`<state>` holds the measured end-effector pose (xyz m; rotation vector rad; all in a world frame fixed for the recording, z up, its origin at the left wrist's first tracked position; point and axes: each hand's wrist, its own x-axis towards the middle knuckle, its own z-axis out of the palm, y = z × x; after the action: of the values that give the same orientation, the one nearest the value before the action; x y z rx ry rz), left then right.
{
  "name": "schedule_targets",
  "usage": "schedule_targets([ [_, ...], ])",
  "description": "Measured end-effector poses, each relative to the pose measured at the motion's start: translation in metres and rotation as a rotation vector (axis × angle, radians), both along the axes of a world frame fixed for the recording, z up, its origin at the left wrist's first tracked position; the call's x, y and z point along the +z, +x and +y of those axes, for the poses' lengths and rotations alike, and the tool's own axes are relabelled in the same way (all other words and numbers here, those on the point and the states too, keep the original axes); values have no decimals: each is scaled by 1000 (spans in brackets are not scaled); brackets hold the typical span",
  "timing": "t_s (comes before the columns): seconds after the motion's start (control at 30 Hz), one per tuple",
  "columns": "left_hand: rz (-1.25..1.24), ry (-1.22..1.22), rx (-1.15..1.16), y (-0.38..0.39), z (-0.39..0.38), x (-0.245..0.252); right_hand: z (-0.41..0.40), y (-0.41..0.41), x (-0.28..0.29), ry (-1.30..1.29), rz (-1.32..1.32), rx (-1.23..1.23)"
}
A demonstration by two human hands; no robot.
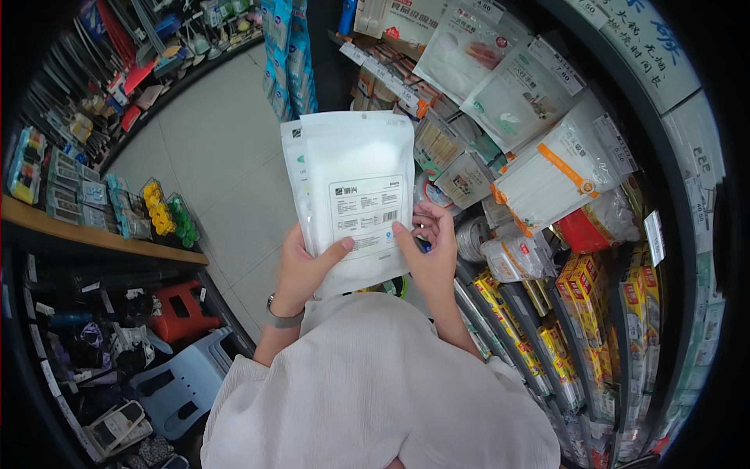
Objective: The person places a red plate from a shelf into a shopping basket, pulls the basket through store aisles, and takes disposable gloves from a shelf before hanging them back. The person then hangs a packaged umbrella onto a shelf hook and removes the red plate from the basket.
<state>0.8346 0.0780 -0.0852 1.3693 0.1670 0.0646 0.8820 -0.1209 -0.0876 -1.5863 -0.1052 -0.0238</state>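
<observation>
Two white plastic packets (pixel 357 158), overlapped like a fanned pair, are held up before me, the front one showing a printed panel and a barcode. My left hand (pixel 307 261) grips their lower left edge, thumb across the front. At the lower right, my right hand (pixel 430 246) has its thumb on the front packet; its other fingers curl beside the edge, and whether they touch the back is unclear. Just right of the packets hang tubs of toothpicks (pixel 463 179) and clear bags of disposable gloves (pixel 512 97).
Right: a packet of white straws (pixel 562 167), a coil of wire (pixel 471 237) and yellow boxed rolls (pixel 586 293) on racks. Left: a wooden shelf edge (pixel 117 234), a blue plastic stool (pixel 181 381) and a red stool (pixel 184 311). Blue packets (pixel 290 58) hang ahead above the tiled floor (pixel 222 152).
</observation>
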Motion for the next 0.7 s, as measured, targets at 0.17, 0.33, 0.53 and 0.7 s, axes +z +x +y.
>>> schedule_targets([
  [0.17,-70,129,83,4,-19,-4,15,-11,-5,-270,-182,106],
  [0.33,-227,357,-8,3,-35,-12,31,-13,-27,83,-13,195],
  [0.53,-376,682,-122,3,-36,-1,24,-7,-44,343,238,60],
  [0.7,-195,648,-143,5,-25,-8,20,-6,-42,761,438,33],
])
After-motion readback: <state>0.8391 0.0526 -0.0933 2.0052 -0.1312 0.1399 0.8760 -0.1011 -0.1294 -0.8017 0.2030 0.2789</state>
